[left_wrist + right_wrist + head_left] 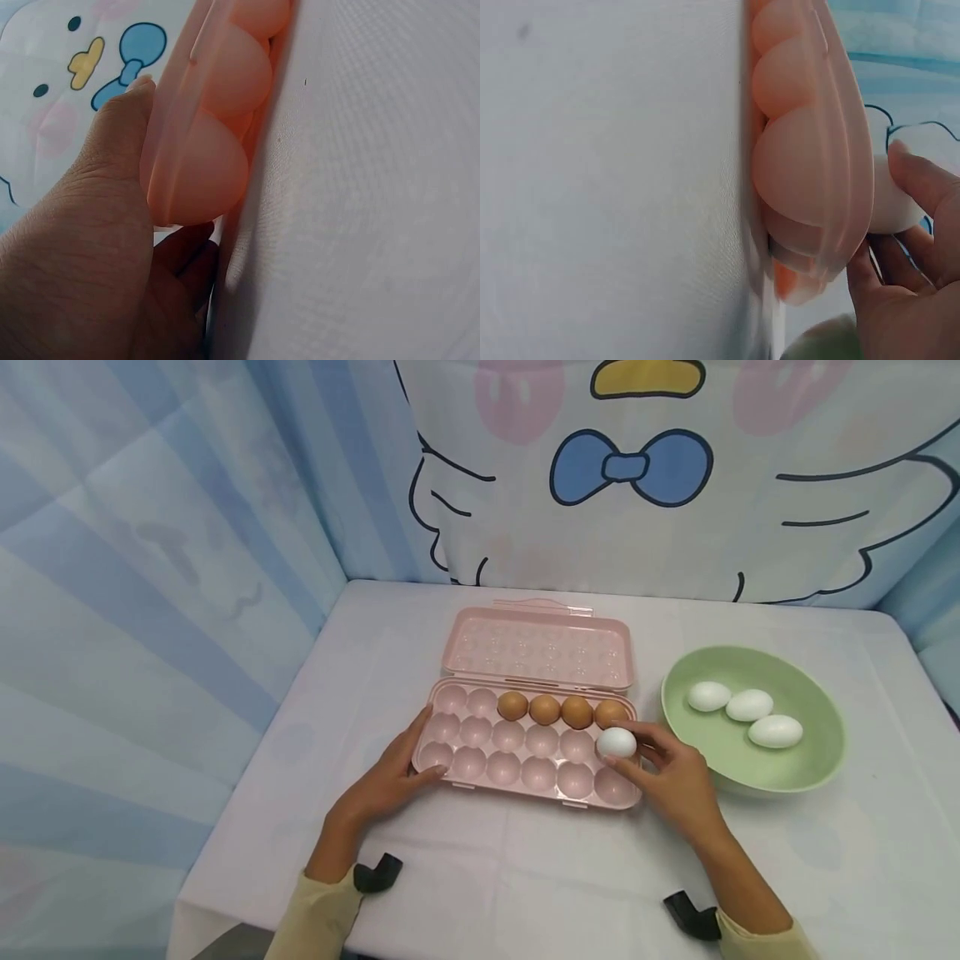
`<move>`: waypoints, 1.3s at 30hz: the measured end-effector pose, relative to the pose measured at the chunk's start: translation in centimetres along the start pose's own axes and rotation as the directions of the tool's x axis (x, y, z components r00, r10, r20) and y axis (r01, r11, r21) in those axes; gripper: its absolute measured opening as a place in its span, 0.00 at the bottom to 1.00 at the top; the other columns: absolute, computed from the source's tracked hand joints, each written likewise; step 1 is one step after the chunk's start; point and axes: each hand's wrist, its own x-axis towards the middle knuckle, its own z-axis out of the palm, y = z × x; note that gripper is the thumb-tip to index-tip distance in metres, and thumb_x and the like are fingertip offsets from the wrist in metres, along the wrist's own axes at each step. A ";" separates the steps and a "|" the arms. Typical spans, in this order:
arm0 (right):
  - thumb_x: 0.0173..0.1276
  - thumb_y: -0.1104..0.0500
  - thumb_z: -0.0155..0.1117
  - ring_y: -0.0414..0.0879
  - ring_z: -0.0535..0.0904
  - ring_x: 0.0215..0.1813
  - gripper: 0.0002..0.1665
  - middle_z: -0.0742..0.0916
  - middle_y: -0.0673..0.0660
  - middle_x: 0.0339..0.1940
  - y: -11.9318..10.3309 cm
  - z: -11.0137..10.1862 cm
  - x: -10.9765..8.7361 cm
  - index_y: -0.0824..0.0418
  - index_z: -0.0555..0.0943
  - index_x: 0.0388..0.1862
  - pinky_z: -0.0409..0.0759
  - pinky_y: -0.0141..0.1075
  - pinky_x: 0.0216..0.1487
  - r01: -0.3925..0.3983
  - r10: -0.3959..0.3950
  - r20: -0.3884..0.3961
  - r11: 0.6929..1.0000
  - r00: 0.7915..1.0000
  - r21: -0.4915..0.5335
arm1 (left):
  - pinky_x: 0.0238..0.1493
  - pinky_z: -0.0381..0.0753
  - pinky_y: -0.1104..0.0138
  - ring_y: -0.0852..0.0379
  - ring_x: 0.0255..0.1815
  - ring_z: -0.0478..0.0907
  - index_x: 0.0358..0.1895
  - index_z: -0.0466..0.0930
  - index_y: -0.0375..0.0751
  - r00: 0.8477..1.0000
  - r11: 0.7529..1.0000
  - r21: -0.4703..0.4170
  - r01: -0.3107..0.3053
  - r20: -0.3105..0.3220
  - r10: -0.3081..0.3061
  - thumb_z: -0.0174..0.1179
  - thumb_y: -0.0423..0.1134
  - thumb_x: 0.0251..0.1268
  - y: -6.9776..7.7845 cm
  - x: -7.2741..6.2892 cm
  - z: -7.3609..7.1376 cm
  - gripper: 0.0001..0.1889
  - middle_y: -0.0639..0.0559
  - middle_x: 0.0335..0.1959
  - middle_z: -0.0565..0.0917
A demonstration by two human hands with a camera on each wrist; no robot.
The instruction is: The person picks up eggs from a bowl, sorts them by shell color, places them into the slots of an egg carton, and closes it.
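Note:
A pink plastic egg carton (504, 768) lies with its lid (538, 647) folded back on the white-covered table. My left hand (386, 777) grips the carton's left end, with the thumb on the front corner; in the left wrist view the thumb (120, 124) is against the rim and other fingers are partly hidden behind the end. Between thumb and fingers, my right hand (678, 781) pinches a white egg (617, 742) at the right end of the middle row. Whether the egg touches its cup cannot be told. Several brown eggs (545, 710) sit in the back row.
Right of the carton stands a light green bowl (817, 752) with three white eggs (748, 705) in it. Beyond the table (570, 877) hangs a curtain (525, 535) with a cartoon print, and another drapes along the left side.

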 end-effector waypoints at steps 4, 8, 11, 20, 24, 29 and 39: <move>0.58 0.72 0.79 0.31 0.81 0.55 0.27 0.86 0.63 0.57 0.2 0.3 -0.1 0.68 0.83 0.58 0.77 0.26 0.58 0.016 -0.018 -0.022 0.998 1.000 -0.058 | 0.78 0.48 0.47 0.47 0.83 0.45 0.86 0.35 0.53 1.000 1.000 0.007 0.001 -0.002 -0.001 0.64 0.50 0.74 -0.1 0.0 0.0 0.51 0.48 0.85 0.47; 0.55 0.70 0.82 0.27 0.80 0.54 0.28 0.88 0.60 0.54 0.3 0.3 -0.1 0.65 0.85 0.56 0.74 0.21 0.57 0.037 -0.044 -0.036 0.985 0.998 -0.167 | 0.79 0.47 0.48 0.48 0.83 0.45 0.86 0.35 0.53 1.000 1.000 0.003 -0.003 -0.001 0.003 0.64 0.49 0.74 -0.2 0.0 0.0 0.51 0.48 0.85 0.47; 0.53 0.69 0.84 0.26 0.79 0.54 0.29 0.89 0.58 0.52 0.5 0.3 -0.2 0.63 0.86 0.55 0.72 0.19 0.56 0.049 -0.063 -0.050 0.969 0.997 -0.241 | 0.79 0.47 0.48 0.48 0.83 0.45 0.86 0.35 0.52 1.000 1.000 -0.001 -0.006 0.003 0.006 0.64 0.49 0.74 -0.2 0.0 0.0 0.51 0.48 0.85 0.47; 0.50 0.70 0.85 0.52 0.85 0.53 0.29 0.90 0.59 0.50 0.4 0.5 0.1 0.63 0.87 0.54 0.71 0.18 0.55 0.075 -0.098 -0.056 0.945 0.994 -0.318 | 0.79 0.47 0.49 0.49 0.83 0.45 0.86 0.35 0.54 1.000 1.000 0.002 -0.002 0.005 0.002 0.64 0.49 0.74 -0.2 0.0 0.0 0.51 0.49 0.85 0.47; 0.50 0.69 0.85 0.54 0.85 0.52 0.29 0.90 0.59 0.49 0.5 0.5 0.1 0.62 0.87 0.54 0.70 0.18 0.54 0.081 -0.104 -0.052 0.941 0.993 -0.328 | 0.79 0.47 0.49 0.50 0.83 0.45 0.86 0.35 0.53 1.000 1.000 0.000 -0.018 0.004 0.018 0.64 0.48 0.74 -0.2 0.1 0.0 0.51 0.50 0.85 0.47; 0.51 0.69 0.85 0.54 0.84 0.52 0.29 0.90 0.58 0.49 0.6 0.5 0.1 0.61 0.87 0.53 0.70 0.19 0.54 0.079 -0.102 -0.052 0.938 0.993 -0.338 | 0.79 0.47 0.50 0.50 0.83 0.44 0.86 0.36 0.49 0.999 0.999 -0.009 -0.038 -0.002 0.038 0.65 0.47 0.74 -0.1 0.2 0.0 0.51 0.49 0.85 0.46; 0.53 0.68 0.83 0.54 0.83 0.54 0.29 0.89 0.60 0.51 0.7 0.5 0.2 0.62 0.86 0.55 0.68 0.19 0.55 0.056 -0.071 -0.032 0.938 0.997 -0.342 | 0.79 0.47 0.50 0.50 0.83 0.44 0.86 0.36 0.49 1.000 1.000 -0.011 -0.026 -0.005 0.026 0.65 0.47 0.74 -0.1 0.2 0.0 0.51 0.48 0.85 0.47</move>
